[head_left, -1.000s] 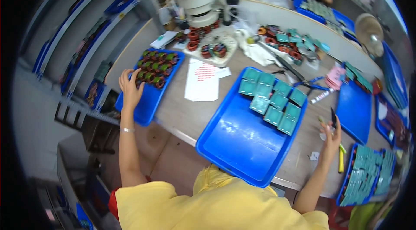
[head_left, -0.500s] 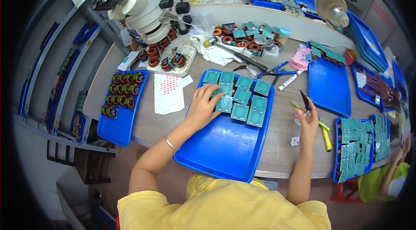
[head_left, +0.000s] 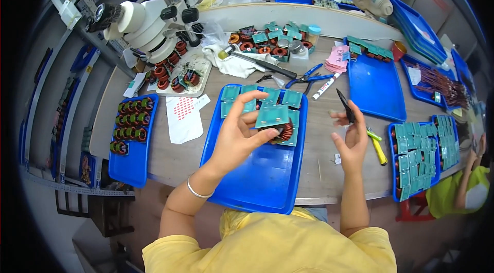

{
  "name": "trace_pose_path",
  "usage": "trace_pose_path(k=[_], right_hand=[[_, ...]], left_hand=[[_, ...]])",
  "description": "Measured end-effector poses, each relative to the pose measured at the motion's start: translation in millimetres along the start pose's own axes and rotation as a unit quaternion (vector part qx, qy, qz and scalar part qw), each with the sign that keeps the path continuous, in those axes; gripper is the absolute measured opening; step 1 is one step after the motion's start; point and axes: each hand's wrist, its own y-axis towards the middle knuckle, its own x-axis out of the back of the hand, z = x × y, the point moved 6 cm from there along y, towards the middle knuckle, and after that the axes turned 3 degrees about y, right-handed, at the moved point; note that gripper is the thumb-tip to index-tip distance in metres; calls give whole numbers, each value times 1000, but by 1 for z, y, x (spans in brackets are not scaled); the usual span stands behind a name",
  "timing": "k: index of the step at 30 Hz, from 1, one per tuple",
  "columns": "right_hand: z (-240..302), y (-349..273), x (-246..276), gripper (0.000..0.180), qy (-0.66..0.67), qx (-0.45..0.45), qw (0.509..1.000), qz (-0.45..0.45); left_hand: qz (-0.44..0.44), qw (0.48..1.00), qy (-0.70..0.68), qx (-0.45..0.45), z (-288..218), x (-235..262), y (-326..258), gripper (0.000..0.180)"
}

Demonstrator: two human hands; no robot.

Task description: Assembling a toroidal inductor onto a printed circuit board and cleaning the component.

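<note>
At the centre of the frame a flat green square board with a copper-wound coil [head_left: 274,120] beneath it is pinched between thumb and fingers of the left hand [head_left: 237,136], raised over the glossy blue plastic tray [head_left: 254,180] where more green boards [head_left: 288,99] are laid in rows. To the right, slim black tweezers [head_left: 345,106] are gripped in the closed right hand [head_left: 350,136] above the bare grey table [head_left: 324,170]. A white microscope [head_left: 146,18] is seen at upper left, a crumpled white cloth [head_left: 231,64] and blue-handled pliers [head_left: 309,75] at upper centre, and a yellow-handled tool [head_left: 378,149] just right of the right hand.
</note>
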Motion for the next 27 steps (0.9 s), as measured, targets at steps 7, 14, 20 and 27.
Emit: trace_pose_path(k=[7,14,20,27], right_hand=[[80,16,-30,97,-22,220,969,113],[93,19,-18,101,24,229,971,62],[85,14,-17,104,3,208,977,44],[84,12,-25,104,37,205,976,61]], left_hand=[[110,991,-42,69,-10,-50,21,43],[209,966,-134,66,-20,-72,22,59],[178,978,-90,61,-15,-64,18,59],[161,987,-26,-8,-21,-57,10,61]])
